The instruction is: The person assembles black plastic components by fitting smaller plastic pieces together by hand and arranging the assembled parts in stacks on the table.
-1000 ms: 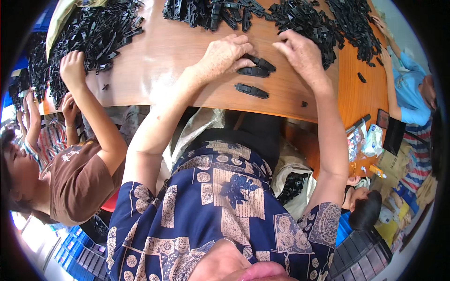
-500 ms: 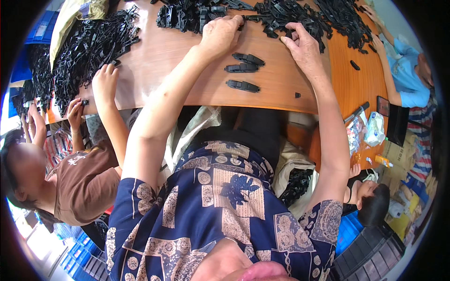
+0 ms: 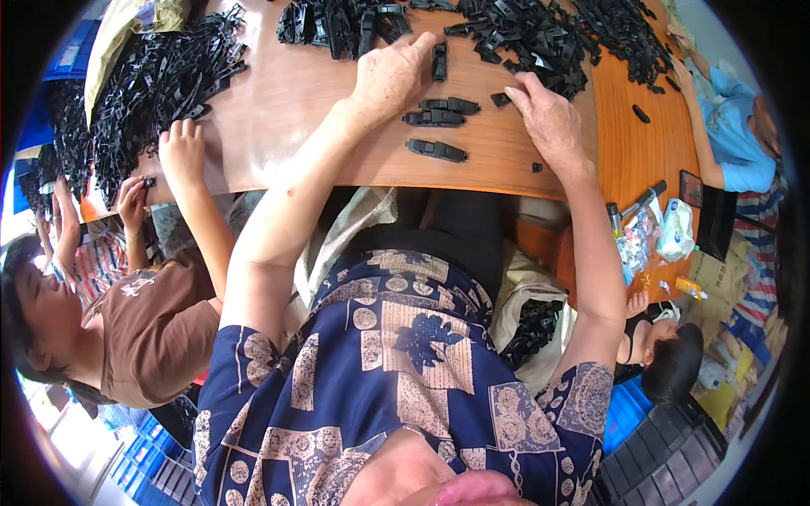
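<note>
My left hand (image 3: 388, 83) is over the middle of the table, its fingertips closed at a black plastic part (image 3: 439, 62) that points away from me. To the right, my right hand (image 3: 550, 120) pinches a small black piece (image 3: 500, 99) between thumb and fingers, just in front of a loose pile of black parts (image 3: 531, 55). Between my forearms lie three longer black parts: two side by side, the farther one (image 3: 456, 105) against the middle one (image 3: 434, 119), and a third (image 3: 437, 150) nearer me. One tiny black bit (image 3: 537, 168) rests by my right wrist.
More black parts (image 3: 329, 29) are heaped at the table's far side, with a large tangled heap (image 3: 169, 84) at left. A person in brown (image 3: 160, 329) works close on my left; another in light blue (image 3: 732, 126) sits at right. Plastic packets (image 3: 675, 229) lie on the right.
My right hand has drawn back from the pile toward me with a small black piece. My left hand has come slightly nearer, and the part at its fingertips now shows.
</note>
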### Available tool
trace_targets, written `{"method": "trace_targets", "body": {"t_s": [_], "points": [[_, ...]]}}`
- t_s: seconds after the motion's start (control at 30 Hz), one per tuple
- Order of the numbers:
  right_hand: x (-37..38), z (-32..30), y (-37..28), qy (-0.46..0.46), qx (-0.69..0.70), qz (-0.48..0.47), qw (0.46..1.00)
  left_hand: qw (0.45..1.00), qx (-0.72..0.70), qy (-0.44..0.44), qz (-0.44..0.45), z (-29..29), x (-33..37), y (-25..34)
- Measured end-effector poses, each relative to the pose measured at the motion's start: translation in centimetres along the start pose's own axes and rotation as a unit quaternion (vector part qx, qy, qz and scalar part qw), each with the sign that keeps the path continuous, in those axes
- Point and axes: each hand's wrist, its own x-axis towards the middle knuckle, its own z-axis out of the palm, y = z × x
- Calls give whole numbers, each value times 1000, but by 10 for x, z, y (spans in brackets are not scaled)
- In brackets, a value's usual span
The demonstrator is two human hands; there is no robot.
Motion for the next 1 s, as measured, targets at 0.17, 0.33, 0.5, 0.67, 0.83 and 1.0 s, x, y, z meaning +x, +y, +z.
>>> {"method": "trace_targets", "body": {"t_s": [0.17, 0.33, 0.5, 0.67, 0.83, 1.0], "points": [[0, -12, 11, -19, 7, -193, 981, 962, 54, 141, 227, 12, 15, -16], [3, -1, 17, -35, 6, -199, 979, 963, 4, 91, 253, 9, 7, -5], [9, -4, -5, -15, 90, -148, 985, 960, -98, 125, 231, 13, -3, -16], [20, -9, -21, -31, 46, -200, 978, 958, -116, 94, 246, 11, -3, -20], [24, -12, -29, -77, 15, -218, 973, 952, -144, 100, 250, 11, -3, -24], [23, -10, -30, -66, 44, -208, 975, 950, -168, 77, 250, 10, -3, -21]]}}
